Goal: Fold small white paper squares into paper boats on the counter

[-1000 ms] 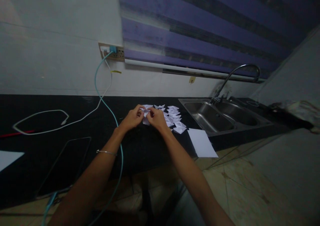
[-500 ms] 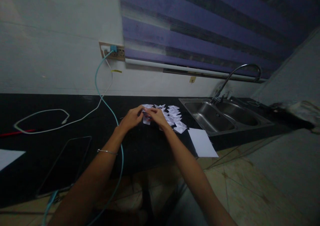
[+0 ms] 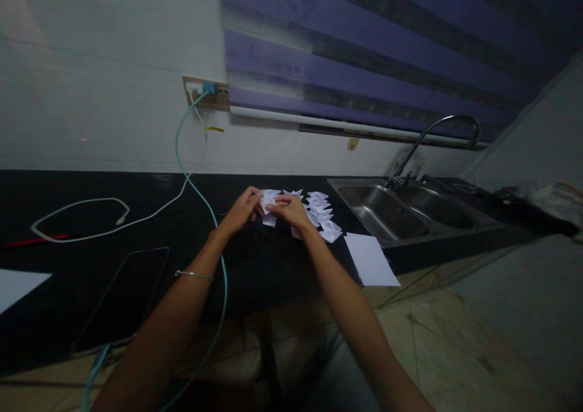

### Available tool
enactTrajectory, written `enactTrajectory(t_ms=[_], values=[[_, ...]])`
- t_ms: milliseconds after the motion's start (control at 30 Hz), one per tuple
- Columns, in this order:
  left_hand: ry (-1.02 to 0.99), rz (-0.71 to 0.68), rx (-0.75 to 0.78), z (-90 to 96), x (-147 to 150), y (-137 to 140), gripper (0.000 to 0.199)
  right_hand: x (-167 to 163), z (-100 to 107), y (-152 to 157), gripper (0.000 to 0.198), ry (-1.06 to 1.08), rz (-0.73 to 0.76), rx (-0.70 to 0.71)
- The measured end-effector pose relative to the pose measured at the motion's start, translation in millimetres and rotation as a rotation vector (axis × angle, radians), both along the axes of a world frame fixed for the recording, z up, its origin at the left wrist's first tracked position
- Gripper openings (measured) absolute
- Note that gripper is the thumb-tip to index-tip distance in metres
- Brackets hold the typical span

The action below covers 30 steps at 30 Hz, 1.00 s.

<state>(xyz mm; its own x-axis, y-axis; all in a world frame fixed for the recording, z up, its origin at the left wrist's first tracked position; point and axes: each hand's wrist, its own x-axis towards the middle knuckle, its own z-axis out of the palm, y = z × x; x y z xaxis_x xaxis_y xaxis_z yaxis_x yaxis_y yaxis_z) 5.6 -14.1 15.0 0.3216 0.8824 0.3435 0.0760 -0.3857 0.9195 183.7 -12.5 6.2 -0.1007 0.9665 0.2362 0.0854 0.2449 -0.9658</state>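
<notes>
Between my two hands is a piece of folded white paper [image 3: 268,202], held just above the dark counter. My left hand [image 3: 243,209] pinches its left side, fingers curled. On its right side, the thumb and fingers of my right hand [image 3: 290,210] close on the paper. Other folded white paper pieces [image 3: 319,202] lie in rows to the right of my hands, some partly hidden behind the right hand. More white paper shows just beneath and behind the held piece; where one ends and another begins I cannot tell.
White paper sheets [image 3: 371,260] lie at the counter's front edge, beside a double sink [image 3: 387,212] with a tall faucet [image 3: 423,136]. A tablet-like dark device [image 3: 122,297], a white cable [image 3: 82,201] and a red pen-like object [image 3: 39,240] are left. A teal cable [image 3: 224,278] crosses my left forearm.
My hands have moved slightly apart and the paper between them has turned, showing more of its white face. The camera view has shifted a little.
</notes>
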Motion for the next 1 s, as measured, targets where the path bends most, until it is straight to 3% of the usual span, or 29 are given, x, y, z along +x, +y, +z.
enactTrajectory(t_ms=[167, 367, 567, 800, 1000], values=[[0.222, -0.046, 0.134, -3.3, 0.5, -1.8, 0.032, 0.9, 10.6, -10.9, 0.032, 0.032, 0.168, -0.016], [0.177, -0.07, 0.128, 2.0, -2.5, -6.0, 0.034, 9.2, 14.8, -10.0, 0.033, 0.009, 0.306, -0.034], [0.21, -0.021, 0.175, 5.5, 1.4, -9.8, 0.035, 12.1, 6.7, -0.9, 0.035, -0.048, 0.176, 0.115], [0.157, 0.105, 0.246, 4.8, 2.9, -9.2, 0.033, -7.1, 6.4, -2.9, 0.032, -0.094, -0.031, 0.278], [0.085, 0.273, 0.309, 7.0, 1.7, -6.6, 0.035, -11.3, 7.9, -4.6, 0.03, -0.01, -0.203, 0.28]])
